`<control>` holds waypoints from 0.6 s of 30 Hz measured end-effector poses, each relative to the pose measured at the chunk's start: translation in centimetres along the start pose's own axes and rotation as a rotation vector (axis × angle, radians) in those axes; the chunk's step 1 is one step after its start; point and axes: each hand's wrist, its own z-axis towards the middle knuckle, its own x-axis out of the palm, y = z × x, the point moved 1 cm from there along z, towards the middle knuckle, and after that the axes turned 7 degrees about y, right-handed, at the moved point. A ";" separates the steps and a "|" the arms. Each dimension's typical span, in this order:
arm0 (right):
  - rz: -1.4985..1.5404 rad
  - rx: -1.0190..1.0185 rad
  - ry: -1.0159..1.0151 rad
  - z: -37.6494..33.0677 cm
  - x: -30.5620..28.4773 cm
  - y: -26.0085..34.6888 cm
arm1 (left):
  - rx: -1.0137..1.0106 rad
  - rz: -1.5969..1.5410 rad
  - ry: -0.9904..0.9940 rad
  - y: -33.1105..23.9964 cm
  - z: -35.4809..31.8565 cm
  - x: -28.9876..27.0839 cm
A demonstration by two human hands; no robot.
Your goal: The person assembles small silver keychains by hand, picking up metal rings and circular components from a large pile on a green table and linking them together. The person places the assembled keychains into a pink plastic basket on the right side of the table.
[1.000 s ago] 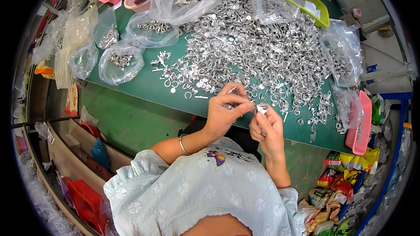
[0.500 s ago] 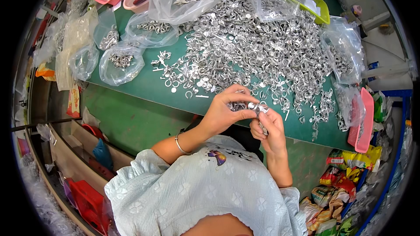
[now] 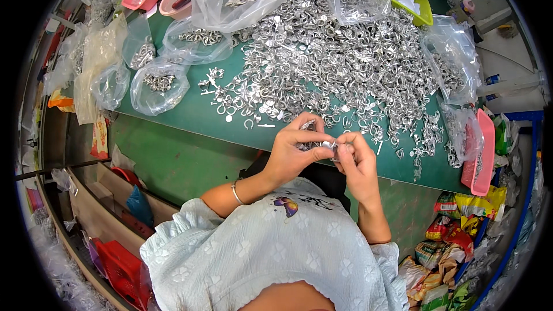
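Observation:
My left hand (image 3: 294, 148) is closed around several small silver metal pieces (image 3: 309, 128), with its thumb and fingertips pinching at the right side. Fingertip to fingertip with it, my right hand (image 3: 358, 164) pinches a small silver ring-like piece (image 3: 330, 145); its exact shape is partly hidden by the fingers. Both hands are held just off the near edge of a green table (image 3: 201, 132). Beyond them spreads a large heap of silver rings and small metal parts (image 3: 340, 57).
Clear plastic bags (image 3: 160, 101) with metal parts lie on the left. A pink basket (image 3: 483, 152) stands at the table's right edge, a lime-green tray (image 3: 423, 6) at the back. Colourful packets (image 3: 443, 230) are piled at lower right, and a red basket (image 3: 118, 268) sits at lower left.
My right hand has turned and its fingertips have come up against the left hand's fingertips. Silver pieces that showed in the right palm are no longer visible. The left hand has barely moved.

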 end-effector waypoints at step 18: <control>-0.496 -0.344 -0.099 -0.5 2.0 1.1 | -0.249 -0.341 -0.005 -0.3 -0.5 -0.2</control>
